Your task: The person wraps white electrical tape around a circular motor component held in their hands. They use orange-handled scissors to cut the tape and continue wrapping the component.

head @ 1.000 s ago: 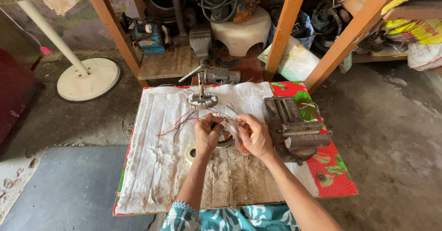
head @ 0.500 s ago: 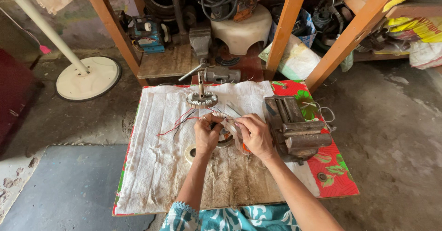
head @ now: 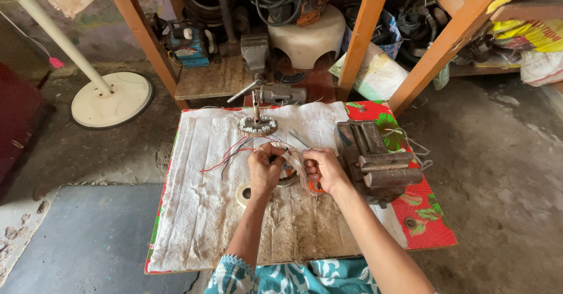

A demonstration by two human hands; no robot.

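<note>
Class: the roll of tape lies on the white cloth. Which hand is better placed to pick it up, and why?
Probably the left hand: the roll of tape lies just beside its wrist on the white cloth. The right hand sits farther off, nearer the metal vise.

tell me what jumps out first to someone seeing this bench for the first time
Both hands meet mid-board: the left hand and right hand grip a small wound coil with red and dark wires trailing left over the white cloth. Just right of them sits a heavy rusty vise on the red floral covering. Further back, a round toothed metal part stands upright.
</note>
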